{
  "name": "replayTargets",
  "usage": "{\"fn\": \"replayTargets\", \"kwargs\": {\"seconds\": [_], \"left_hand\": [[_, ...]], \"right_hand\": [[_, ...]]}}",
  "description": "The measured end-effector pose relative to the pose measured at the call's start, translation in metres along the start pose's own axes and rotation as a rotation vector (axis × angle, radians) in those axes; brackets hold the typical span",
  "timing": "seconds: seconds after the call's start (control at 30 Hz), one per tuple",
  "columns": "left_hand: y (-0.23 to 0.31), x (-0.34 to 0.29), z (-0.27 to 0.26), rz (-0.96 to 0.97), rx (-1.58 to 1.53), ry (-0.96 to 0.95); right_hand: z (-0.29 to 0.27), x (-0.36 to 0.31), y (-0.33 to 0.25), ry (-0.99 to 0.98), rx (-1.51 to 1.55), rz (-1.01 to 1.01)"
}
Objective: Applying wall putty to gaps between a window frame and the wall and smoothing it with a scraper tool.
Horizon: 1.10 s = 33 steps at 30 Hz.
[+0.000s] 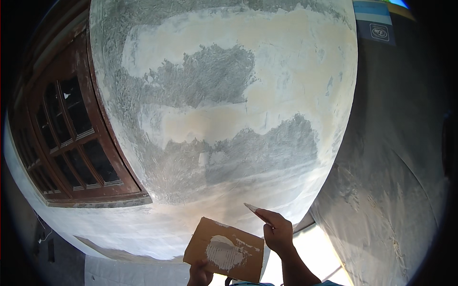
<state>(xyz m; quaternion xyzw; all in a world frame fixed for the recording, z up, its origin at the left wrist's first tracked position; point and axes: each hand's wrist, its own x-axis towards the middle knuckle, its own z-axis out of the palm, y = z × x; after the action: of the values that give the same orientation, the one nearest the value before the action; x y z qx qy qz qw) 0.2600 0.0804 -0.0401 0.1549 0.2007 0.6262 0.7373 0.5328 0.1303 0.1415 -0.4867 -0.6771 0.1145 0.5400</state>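
Observation:
My left hand point(200, 274) grips the lower left edge of a flat brown board point(199, 241), its thumb resting on top. A patch of white putty point(223, 253) with ridged marks lies on the board, and thin smears trail off to its right. My right hand point(279, 232) is closed around a putty knife point(253, 208), seen nearly edge-on, with white on its blade. The knife is just right of and above the board. Both hands are in front of a grey wall point(214, 76) partly coated in white and cream putty; whether the blade touches it I cannot tell.
To the left, a brown wooden window point(78, 138) with dark panes is set in the wall. A dark sheet point(381, 181) hangs or leans on the right, with a blue and white panel point(374, 24) above. Bright ground point(312, 255) shows below my right forearm.

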Motion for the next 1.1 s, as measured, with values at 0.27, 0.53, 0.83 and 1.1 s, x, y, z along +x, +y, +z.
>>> {"fn": "replayTargets", "kwargs": {"seconds": [0.27, 0.53, 0.83, 1.1], "left_hand": [[0.000, -0.025, -0.017, -0.157, 0.097, -0.019], [-0.006, -0.094, -0.020, -0.243, 0.342, -0.058], [-0.021, -0.117, -0.067, -0.301, 0.242, -0.059], [-0.036, -0.122, -0.043, -0.339, 0.228, -0.057]], "right_hand": [[-0.010, -0.080, -0.005, -0.071, 0.121, 0.275], [0.012, -0.142, -0.056, -0.153, 0.247, 0.422], [0.012, -0.184, -0.099, -0.286, 0.276, 0.574], [-0.022, -0.201, -0.076, -0.292, 0.199, 0.660]]}}
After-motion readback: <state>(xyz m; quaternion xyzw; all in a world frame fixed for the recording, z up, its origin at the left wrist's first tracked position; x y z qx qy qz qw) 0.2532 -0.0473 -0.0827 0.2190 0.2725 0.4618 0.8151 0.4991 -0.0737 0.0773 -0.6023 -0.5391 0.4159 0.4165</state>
